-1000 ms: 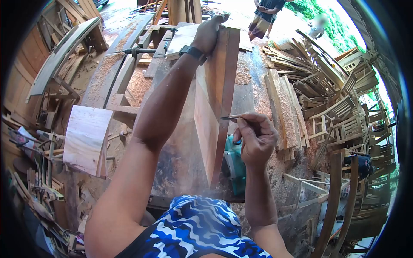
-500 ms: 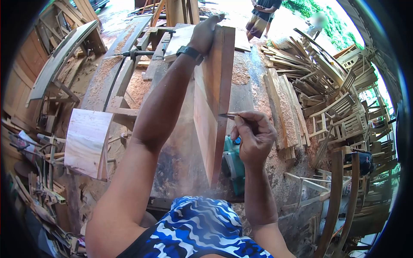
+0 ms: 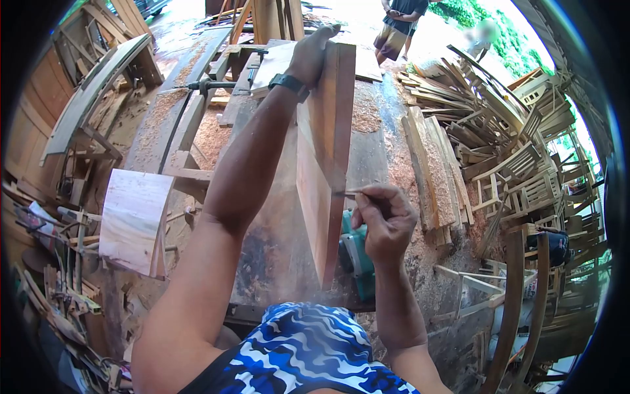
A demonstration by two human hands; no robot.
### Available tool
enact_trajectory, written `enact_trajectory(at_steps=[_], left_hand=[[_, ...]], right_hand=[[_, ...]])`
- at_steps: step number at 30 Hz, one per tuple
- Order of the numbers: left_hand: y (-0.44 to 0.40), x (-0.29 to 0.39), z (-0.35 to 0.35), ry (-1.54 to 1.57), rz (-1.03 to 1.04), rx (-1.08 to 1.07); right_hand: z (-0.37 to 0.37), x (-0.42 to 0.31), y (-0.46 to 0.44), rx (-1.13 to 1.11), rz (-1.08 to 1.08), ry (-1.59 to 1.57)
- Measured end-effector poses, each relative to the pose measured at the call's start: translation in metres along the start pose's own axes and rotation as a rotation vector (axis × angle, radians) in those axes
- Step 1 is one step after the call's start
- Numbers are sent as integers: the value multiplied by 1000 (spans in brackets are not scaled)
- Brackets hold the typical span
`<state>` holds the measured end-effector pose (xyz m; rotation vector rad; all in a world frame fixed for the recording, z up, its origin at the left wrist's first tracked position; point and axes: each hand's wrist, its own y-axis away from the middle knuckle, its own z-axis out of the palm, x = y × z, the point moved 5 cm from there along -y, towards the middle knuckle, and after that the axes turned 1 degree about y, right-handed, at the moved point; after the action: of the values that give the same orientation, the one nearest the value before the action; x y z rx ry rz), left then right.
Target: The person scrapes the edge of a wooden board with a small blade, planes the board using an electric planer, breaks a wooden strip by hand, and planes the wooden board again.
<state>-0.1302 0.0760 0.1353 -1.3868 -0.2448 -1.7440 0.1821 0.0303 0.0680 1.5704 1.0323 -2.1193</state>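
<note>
A thick wooden board (image 3: 323, 157) stands on its long edge, running away from my body with its narrow edge facing up. My left hand (image 3: 312, 59), a dark watch on its wrist, grips the board near its far end; some of its fingers are hidden behind the wood. My right hand (image 3: 387, 223) pinches a thin, dark, pointed tool (image 3: 350, 193) whose tip meets the board's narrow edge about midway along; its exact kind is too small to tell. Just beneath that hand, a green power tool (image 3: 358, 262) lies on the workbench (image 3: 262, 262), partly hidden by the board.
Pale boards (image 3: 136, 220) lean at the left, near a clamp (image 3: 207, 85) on a wooden frame. Planks (image 3: 430, 171) with shavings lie on the right, before a heap of wood scraps (image 3: 472, 98) and chair parts (image 3: 518, 177). A person (image 3: 397, 29) stands at the back.
My right hand has slid the pointed tool a short way toward my body along the board's edge. My left hand keeps its hold, and the board stays nearly still.
</note>
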Motion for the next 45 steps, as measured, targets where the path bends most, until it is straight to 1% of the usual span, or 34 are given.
enact_trajectory(at_steps=[3,4,5,7,8,9,11,12,13,15,16,19,20,26,33,38,41,45], left_hand=[[2,4,2,-18,62,-13],[6,5,6,18,5,-18],[5,5,7,17,5,-30],[0,-9,6,21,-123,-74],[-1,-9,6,-24,-18,-55],[1,-6,9,-24,-14,-60],[10,-2,11,-111,-40,-20],[13,-3,14,-40,-11,-28],[13,-2,14,-41,-4,-29],[13,-5,17,-32,-58,-72],[13,-6,17,-42,-45,-47],[15,-3,20,-45,-28,-93],[17,-3,20,-86,-51,-87],[20,1,22,-107,-46,-63],[23,4,26,-118,-9,-83],[26,5,30,-29,-49,-163],[27,1,32,-33,-42,-110],[28,6,29,-105,-12,-124]], right_hand=[[1,1,2,10,15,-54],[1,0,-3,24,8,-36],[3,-3,-10,34,2,-38],[7,-9,-25,56,-18,-52],[8,-13,-32,63,-58,-66],[9,-15,-39,65,-65,-67],[11,-21,-51,70,-120,-101],[13,-25,-57,69,-137,-129],[14,-27,-63,66,-145,-131],[14,-31,-74,70,-172,-116],[15,-34,-79,68,-195,-110],[17,-41,-93,66,-209,-133],[18,-43,-97,65,-215,-133],[23,-57,-114,76,-222,-123],[27,-70,-132,99,-275,-69],[23,-71,-128,101,-284,-43],[21,-65,-115,117,-235,-53],[11,-45,-83,97,-195,-38]])
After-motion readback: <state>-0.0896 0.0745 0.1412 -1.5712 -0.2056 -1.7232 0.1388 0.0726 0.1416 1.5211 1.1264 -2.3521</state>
